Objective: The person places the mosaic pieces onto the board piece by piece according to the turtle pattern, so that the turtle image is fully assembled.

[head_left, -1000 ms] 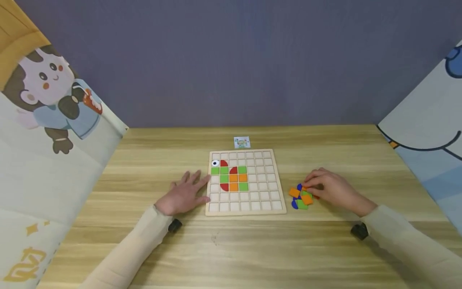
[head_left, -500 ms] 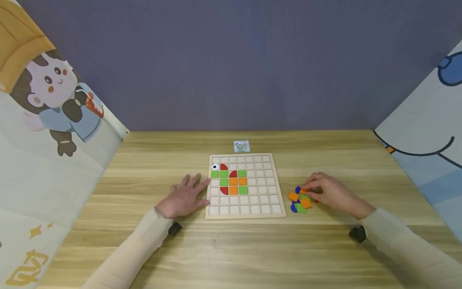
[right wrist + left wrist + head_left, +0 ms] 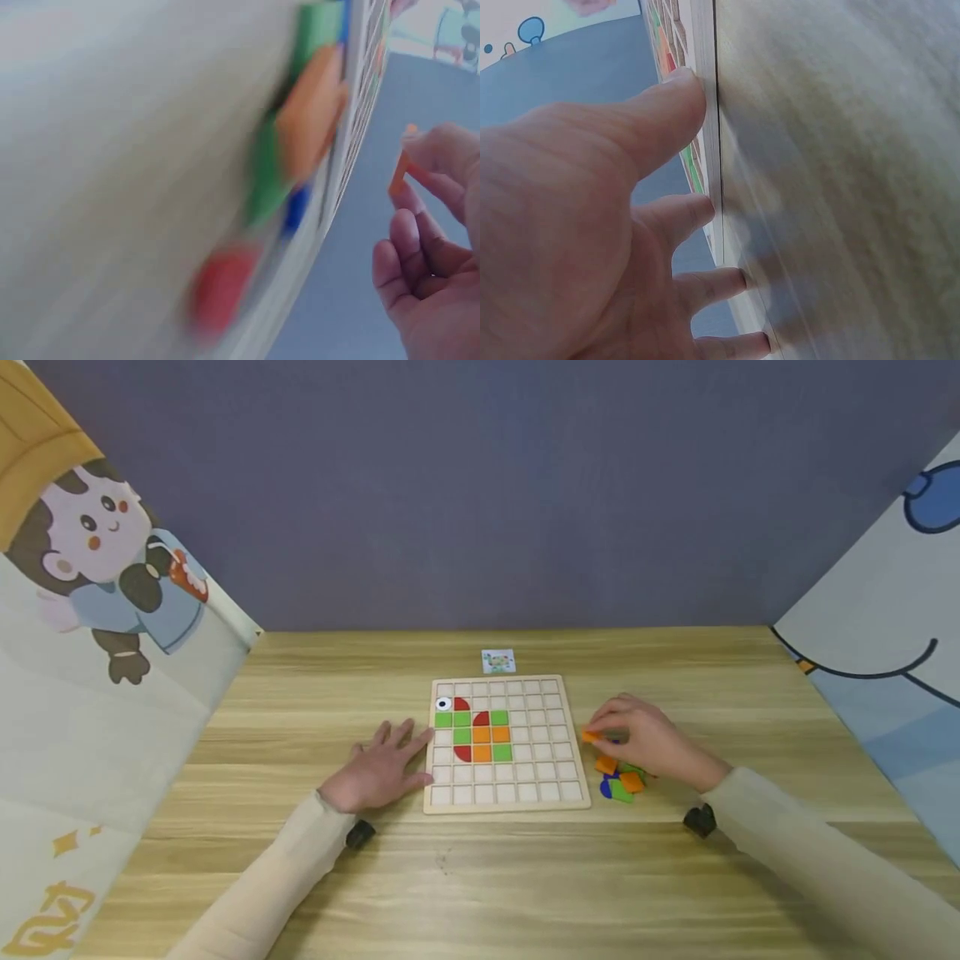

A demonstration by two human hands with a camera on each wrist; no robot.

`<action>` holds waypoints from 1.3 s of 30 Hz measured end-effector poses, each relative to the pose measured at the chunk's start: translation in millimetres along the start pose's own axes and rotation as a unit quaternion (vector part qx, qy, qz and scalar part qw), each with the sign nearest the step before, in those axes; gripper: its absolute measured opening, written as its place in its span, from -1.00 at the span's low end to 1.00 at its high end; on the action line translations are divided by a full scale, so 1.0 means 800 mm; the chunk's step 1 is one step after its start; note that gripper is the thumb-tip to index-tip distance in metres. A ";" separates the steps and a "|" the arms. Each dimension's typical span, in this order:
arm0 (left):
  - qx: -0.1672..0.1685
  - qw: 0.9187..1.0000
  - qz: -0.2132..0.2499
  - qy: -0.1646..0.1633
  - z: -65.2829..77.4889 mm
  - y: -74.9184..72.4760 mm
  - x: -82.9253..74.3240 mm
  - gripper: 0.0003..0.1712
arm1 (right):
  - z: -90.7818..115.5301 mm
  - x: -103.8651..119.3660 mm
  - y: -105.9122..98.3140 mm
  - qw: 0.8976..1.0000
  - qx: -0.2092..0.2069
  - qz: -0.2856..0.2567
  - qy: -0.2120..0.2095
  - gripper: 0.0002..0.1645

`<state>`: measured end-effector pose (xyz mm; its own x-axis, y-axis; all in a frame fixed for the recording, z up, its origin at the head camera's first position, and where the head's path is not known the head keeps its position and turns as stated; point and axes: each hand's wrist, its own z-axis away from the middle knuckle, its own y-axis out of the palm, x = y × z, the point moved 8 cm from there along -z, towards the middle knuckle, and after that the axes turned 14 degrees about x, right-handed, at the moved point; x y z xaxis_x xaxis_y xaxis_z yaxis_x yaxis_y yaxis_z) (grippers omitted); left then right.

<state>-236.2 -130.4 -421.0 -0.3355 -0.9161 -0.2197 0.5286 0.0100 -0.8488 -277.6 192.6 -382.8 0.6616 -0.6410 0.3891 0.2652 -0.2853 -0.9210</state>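
Note:
Between thumb and fingers, my right hand (image 3: 651, 739) pinches an orange square tile (image 3: 401, 166), lifted above the table just right of the board. Below that hand lies a small heap of tiles, with a green tile (image 3: 621, 792), an orange tile (image 3: 632, 782) and a blue rounded tile (image 3: 606, 788) among them; a red tile (image 3: 223, 291) shows in the right wrist view. My left hand (image 3: 378, 766) rests with spread fingers, thumb and fingertips touching the left edge of the wooden grid board (image 3: 507, 808). Red, green and orange tiles and an eye tile (image 3: 443, 703) fill several of its left cells.
A small printed picture card (image 3: 498, 661) lies just behind the board. A dark wall (image 3: 517, 502) closes off the back of the wooden table (image 3: 480, 893), and cartoon-printed panels stand at both sides.
My right hand has picked the orange tile off the heap and carried it up and left toward the board. The left hand stays at the board's edge.

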 end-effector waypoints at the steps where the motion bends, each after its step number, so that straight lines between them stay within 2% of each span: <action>1: 0.000 1.000 -0.001 0.000 0.000 0.000 0.000 -0.17 | -0.013 0.008 0.002 1.000 0.007 -0.004 -0.011 -0.73; 6: 0.000 1.000 -0.003 0.001 -0.001 -0.001 0.002 -0.18 | -0.081 0.029 0.020 0.997 0.062 -0.025 -0.024 -0.77; 10: 0.000 1.000 0.001 0.002 -0.002 0.001 0.001 -0.17 | -0.119 0.030 0.035 0.994 0.096 -0.044 -0.016 -0.80; 14: 0.002 1.000 0.002 0.003 -0.003 0.001 -0.001 -0.17 | -0.133 0.033 0.039 0.993 0.109 -0.045 -0.011 -0.80; 19: 0.004 1.000 0.003 0.001 -0.003 0.000 0.001 -0.17 | -0.139 0.036 0.043 0.993 0.105 -0.040 -0.023 -0.79; 24: 0.009 1.000 0.009 -0.001 -0.004 0.001 0.005 -0.17 | -0.139 0.039 0.047 0.994 0.104 -0.028 -0.034 -0.78; 30: 0.006 1.000 0.011 0.003 -0.002 -0.001 0.005 -0.17 | -0.120 0.049 0.044 0.990 0.133 -0.005 -0.041 -0.62; 34: 0.005 1.000 0.012 0.005 -0.002 -0.001 0.005 -0.18 | -0.092 0.040 0.030 0.993 0.108 -0.033 -0.030 -0.58; 39: 0.005 1.000 0.010 0.006 0.000 -0.001 0.003 -0.17 | -0.039 0.016 0.018 0.996 0.074 -0.046 -0.010 -0.65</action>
<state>-238.0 -132.7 -420.8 -0.3337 -0.9112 -0.2415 0.5431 0.0235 -0.8393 -287.2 157.8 -390.0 0.6427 -0.6023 0.4735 0.4254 -0.2334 -0.8744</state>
